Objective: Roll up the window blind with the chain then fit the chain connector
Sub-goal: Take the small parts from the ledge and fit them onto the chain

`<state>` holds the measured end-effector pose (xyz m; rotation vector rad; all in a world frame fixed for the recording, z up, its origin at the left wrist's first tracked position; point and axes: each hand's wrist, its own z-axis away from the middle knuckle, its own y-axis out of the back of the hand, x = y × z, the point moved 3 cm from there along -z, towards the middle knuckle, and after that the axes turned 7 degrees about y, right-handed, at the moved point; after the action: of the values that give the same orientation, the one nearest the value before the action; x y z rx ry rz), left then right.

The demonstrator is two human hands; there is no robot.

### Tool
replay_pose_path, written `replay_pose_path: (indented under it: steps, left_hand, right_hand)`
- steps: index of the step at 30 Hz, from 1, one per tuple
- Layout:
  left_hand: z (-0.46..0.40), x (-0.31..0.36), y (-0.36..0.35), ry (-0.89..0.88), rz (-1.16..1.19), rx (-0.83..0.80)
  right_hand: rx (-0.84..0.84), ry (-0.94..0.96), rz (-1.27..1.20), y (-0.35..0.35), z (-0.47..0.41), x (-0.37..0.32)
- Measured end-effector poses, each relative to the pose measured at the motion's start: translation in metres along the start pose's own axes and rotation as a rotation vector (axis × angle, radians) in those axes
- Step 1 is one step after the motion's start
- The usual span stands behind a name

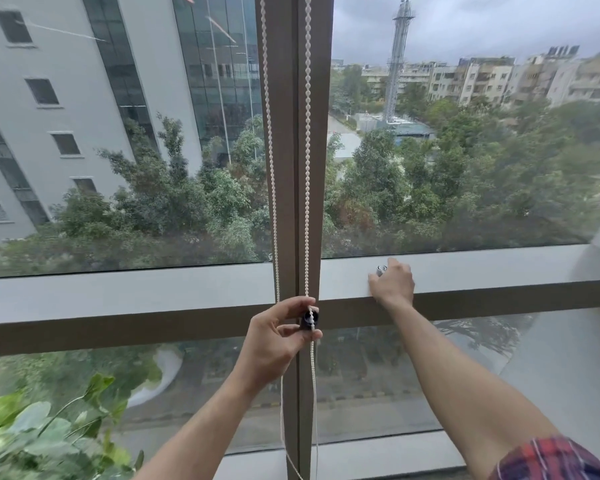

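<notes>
Running across the glass, a grey ledge point(118, 292) meets the brown mullion point(291, 168), where the bead chain point(307, 168) hangs; left hand point(278, 337) pinches a dark connector point(310, 318) on it, right hand point(394, 284) right of the mullion closes on a small silver piece point(381, 270), half hidden, blind out of frame

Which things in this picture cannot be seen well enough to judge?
- Blind: cut off by the top edge of the head view, so how far it is rolled up is unknown.
- Small metal piece on the ledge: mostly hidden by the right hand; its shape and the grip are unclear.
- Dark connector on the bead chain: partly covered by the left hand; whether it is closed cannot be told.
</notes>
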<state>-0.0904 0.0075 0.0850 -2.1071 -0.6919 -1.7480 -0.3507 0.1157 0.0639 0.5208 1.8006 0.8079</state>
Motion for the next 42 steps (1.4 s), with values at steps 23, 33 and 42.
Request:
replay_pose_path:
  steps: [23, 33, 42]
  left_hand:
    - [0.0, 0.004, 0.009, -0.014, -0.026, -0.013]
    - [0.006, 0.008, 0.005, -0.047, -0.042, -0.007]
    - [0.016, 0.003, 0.007, -0.065, -0.036, 0.009]
  right_hand:
    - [-0.154, 0.2, -0.666, 0.015, 0.091, -0.032]
    - [-0.252, 0.354, -0.799, 0.036, 0.136, -0.06]
    - [-0.262, 0.421, -0.839, 0.044, 0.154, -0.064]
